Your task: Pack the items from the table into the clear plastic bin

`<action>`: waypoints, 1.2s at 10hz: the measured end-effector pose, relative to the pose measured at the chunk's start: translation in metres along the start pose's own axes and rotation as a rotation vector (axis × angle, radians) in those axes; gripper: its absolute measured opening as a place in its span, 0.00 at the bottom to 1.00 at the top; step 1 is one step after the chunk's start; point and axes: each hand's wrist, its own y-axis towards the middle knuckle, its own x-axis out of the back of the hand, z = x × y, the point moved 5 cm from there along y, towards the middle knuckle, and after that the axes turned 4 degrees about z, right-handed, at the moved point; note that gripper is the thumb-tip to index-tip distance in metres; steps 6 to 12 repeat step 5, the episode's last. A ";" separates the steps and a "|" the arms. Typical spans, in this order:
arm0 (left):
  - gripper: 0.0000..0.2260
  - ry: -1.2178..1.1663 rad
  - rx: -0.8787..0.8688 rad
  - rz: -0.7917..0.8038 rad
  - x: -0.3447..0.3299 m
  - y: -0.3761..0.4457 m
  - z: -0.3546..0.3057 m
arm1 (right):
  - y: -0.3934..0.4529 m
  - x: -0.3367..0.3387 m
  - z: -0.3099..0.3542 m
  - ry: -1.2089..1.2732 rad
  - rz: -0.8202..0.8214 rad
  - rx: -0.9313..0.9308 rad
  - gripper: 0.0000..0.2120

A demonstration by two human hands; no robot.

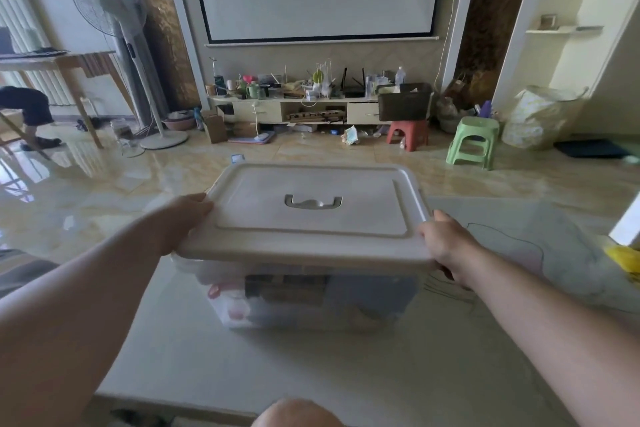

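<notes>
Gripping the white lid (311, 215) at both short ends: left hand (183, 218) is wrapped on the left edge, right hand (446, 243) clamps the right edge with fingers curled under, both forearms stretched straight out. The lid's a matte rounded rectangle with a recessed grey handle (313, 202), sitting on the clear plastic bin (311, 298) on the glossy pale tabletop (311, 367). Blurry items show through the bin's see-through walls.

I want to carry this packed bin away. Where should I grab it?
Judging by its shape, grip the clear bin under the lid overhang at both short ends, one from each side, where the left hand and right hand sit.
</notes>
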 end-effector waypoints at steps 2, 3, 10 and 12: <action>0.10 -0.072 0.032 0.006 0.004 -0.014 0.031 | 0.009 0.002 -0.001 -0.060 0.047 0.053 0.28; 0.10 0.009 -0.011 -0.027 0.004 -0.016 0.029 | 0.008 0.004 -0.004 -0.079 0.103 0.041 0.35; 0.19 0.653 -0.197 -0.522 0.008 -0.044 0.000 | -0.004 0.003 0.001 -0.181 0.052 0.025 0.34; 0.19 0.653 -0.197 -0.522 0.008 -0.044 0.000 | -0.004 0.003 0.001 -0.181 0.052 0.025 0.34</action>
